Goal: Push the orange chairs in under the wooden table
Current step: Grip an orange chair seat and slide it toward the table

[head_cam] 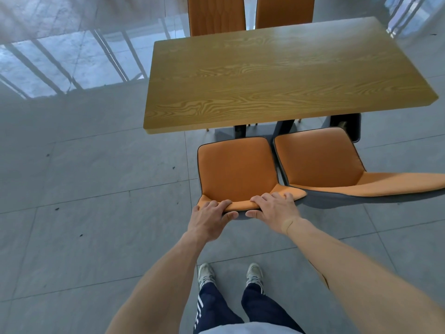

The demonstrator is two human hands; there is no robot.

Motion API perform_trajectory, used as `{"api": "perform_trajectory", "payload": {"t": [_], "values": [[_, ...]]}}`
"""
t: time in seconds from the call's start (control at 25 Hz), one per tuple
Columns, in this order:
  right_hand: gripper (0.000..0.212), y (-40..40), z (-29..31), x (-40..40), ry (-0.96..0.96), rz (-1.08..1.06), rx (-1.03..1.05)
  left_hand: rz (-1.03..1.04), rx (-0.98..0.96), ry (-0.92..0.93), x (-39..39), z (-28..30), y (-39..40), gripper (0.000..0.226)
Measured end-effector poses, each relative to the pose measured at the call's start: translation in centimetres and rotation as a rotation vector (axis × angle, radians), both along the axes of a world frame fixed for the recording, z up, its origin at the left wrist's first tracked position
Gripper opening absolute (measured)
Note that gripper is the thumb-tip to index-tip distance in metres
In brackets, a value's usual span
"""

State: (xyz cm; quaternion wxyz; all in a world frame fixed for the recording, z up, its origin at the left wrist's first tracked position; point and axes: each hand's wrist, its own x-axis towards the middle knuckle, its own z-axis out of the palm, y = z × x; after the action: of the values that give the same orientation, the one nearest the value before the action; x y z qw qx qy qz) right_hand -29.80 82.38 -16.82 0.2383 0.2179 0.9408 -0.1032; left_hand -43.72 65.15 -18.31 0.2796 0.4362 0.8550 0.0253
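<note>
Orange chair (237, 169) backrest gripped by left hand (209, 219) and right hand (274, 208), fingers curled over top. Risk: skewed push knocks neighbouring chair (317, 160)

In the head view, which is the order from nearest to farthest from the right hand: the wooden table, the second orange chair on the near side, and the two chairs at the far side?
From the right hand, which grips a chair back:
1. Second orange chair, just to its right.
2. Wooden table, ahead, beyond the seats.
3. Far chairs, behind the table.
</note>
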Motion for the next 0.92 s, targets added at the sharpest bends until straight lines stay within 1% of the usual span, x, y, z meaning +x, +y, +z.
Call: {"api": "perform_trajectory", "payload": {"t": [0.24,0.56,0.8,0.92], "values": [[0.067,0.3,0.0,0.2,-0.003,0.013,-0.006,0.002,0.019,0.026,0.6,-0.3,-0.2,0.057],[0.07,0.1,-0.3,0.3,0.009,-0.003,0.009,0.013,-0.001,0.002,0.5,-0.8,-0.1,0.058],[0.063,-0.3,0.2,0.4,-0.023,-0.041,-0.022,0.043,-0.052,-0.004,0.6,-0.4,0.2,0.067],[0.057,-0.2,1.1,0.5,-0.016,-0.039,-0.045,0.071,-0.055,-0.004,0.8,0.2,0.3,0.065]]}}
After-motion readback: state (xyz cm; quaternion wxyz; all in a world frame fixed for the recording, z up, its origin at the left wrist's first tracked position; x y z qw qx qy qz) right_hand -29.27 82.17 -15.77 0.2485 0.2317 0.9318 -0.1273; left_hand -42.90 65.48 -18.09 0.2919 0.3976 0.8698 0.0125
